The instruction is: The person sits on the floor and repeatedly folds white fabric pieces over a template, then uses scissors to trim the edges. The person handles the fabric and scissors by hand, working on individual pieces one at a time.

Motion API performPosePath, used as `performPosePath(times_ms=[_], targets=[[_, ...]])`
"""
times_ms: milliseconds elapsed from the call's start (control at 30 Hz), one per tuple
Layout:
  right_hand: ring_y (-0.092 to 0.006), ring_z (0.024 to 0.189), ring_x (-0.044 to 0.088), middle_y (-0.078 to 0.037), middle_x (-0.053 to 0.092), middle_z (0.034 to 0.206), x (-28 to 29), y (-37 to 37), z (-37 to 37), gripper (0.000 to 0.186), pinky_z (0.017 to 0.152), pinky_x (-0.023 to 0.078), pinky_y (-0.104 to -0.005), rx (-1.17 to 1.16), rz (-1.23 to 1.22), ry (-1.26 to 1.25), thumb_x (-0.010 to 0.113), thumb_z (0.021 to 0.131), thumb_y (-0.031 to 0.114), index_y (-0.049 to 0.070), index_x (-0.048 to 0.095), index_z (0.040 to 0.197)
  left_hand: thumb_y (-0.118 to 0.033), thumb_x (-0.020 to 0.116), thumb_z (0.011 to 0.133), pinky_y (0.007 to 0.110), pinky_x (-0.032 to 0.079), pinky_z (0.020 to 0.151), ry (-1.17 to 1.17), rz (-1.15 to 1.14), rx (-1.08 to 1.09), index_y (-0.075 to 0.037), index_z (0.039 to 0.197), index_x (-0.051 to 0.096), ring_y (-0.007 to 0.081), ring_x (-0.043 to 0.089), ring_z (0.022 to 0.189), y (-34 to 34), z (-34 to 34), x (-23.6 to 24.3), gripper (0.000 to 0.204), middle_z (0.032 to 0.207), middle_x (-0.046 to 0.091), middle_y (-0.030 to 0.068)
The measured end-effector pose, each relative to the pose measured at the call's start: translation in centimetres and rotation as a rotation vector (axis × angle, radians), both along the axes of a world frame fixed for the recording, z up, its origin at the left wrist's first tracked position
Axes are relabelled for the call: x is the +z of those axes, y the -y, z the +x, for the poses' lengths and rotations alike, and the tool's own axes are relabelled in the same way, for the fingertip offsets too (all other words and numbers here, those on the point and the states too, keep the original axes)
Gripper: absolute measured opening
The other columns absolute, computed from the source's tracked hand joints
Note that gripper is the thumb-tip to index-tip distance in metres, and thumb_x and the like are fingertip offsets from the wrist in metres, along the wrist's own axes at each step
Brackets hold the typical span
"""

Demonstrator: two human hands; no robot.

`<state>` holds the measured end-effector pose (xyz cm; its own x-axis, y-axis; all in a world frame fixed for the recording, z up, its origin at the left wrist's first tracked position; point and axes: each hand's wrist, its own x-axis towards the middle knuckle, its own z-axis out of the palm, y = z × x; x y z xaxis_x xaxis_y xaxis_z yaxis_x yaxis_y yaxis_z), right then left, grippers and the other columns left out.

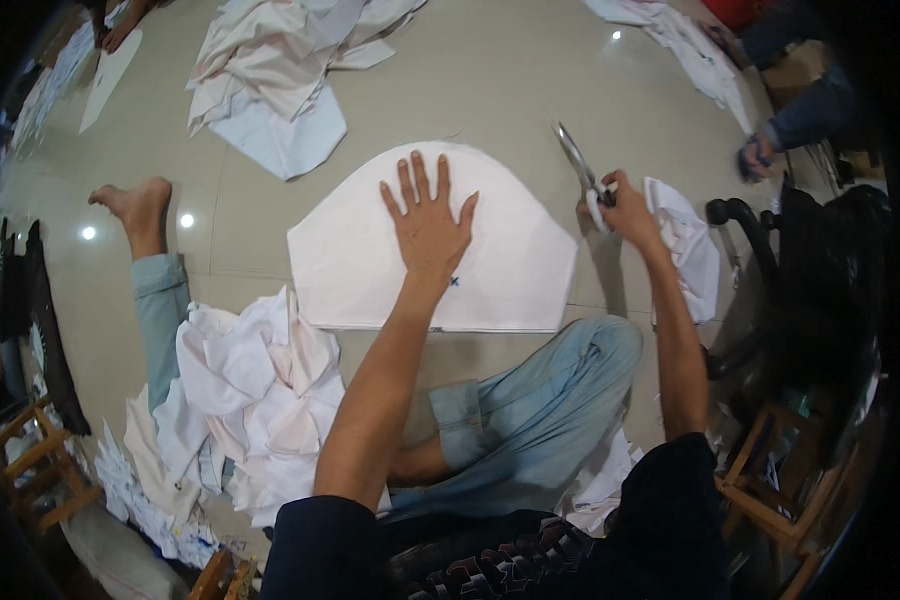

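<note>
A flat stack of pale fabric (515, 255), cut with a rounded top edge and a straight near edge, lies on the floor before me. My left hand (430, 225) rests flat on it with the fingers spread. To the right of the fabric, my right hand (626, 210) grips a pair of large scissors (573, 152) by the handles. Their metal blades point up and away, apart from the fabric. A small dark mark shows on the fabric beside my left wrist.
Crumpled cloth pieces (255, 385) cover my left leg, and another heap (270, 65) lies beyond the fabric. A folded white cloth (685, 250) is right of my right hand, near a black chair (820, 260). A wooden stool (770, 480) stands lower right. Other people sit at the far edges.
</note>
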<state>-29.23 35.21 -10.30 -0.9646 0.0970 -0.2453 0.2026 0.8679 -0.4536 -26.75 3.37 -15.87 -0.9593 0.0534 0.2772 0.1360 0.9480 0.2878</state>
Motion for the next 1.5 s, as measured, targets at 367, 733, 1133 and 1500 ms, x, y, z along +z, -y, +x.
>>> performPosePath(times_ms=[367, 733, 1133, 1500], targets=[[-0.0352, 0.079, 0.068, -0.021, 0.069, 0.084, 2.4, -1.8, 15.0, 0.053, 0.071, 0.052, -0.0419, -0.176, 0.137, 0.067, 0.077, 0.08, 0.024, 0.003, 0.06, 0.125, -0.055, 0.043, 0.098, 0.062, 0.003, 0.117, -0.003, 0.043, 0.003, -0.005, 0.155, 0.022, 0.0403, 0.007, 0.15, 4.5, 2.7, 2.7, 0.079, 0.161, 0.014, 0.0232], [-0.0362, 0.119, 0.056, -0.024, 0.056, 0.13, 1.1, 16.7, 18.0, 0.051, 0.092, 0.051, -0.0433, 0.062, 0.2, -0.291, 0.066, 0.088, 0.02, -0.006, 0.052, 0.13, -0.056, 0.045, 0.097, 0.063, 0.008, 0.116, 0.082, -0.03, 0.056, -0.009, 0.155, 0.027, 0.0413, 0.012, 0.149, 13.7, 10.6, 0.0, 0.077, 0.16, 0.019, 0.0225], [-0.037, 0.118, 0.057, -0.023, 0.058, 0.129, 1.0, 21.2, 21.7, 0.038, 0.099, 0.045, -0.0445, 0.119, -0.033, -0.384, 0.061, 0.091, 0.018, -0.006, 0.059, 0.121, -0.043, 0.06, 0.092, 0.06, 0.014, 0.117, -0.024, 0.11, 0.221, -0.003, 0.148, 0.037, 0.0443, 0.019, 0.145, 19.8, 16.1, 5.6, 0.073, 0.155, 0.026, 0.0252], [-0.0357, 0.115, 0.056, -0.02, 0.058, 0.126, 0.9, 40.7, 18.5, 0.031, 0.098, 0.046, -0.0418, 0.451, -0.509, -0.437, 0.061, 0.089, 0.01, -0.001, 0.06, 0.119, -0.024, 0.068, 0.086, 0.059, 0.018, 0.116, 0.016, 0.198, -0.053, -0.009, 0.109, 0.069, 0.0275, 0.048, 0.128, 27.8, 18.8, 5.5, 0.028, 0.125, 0.061, 0.0116]])
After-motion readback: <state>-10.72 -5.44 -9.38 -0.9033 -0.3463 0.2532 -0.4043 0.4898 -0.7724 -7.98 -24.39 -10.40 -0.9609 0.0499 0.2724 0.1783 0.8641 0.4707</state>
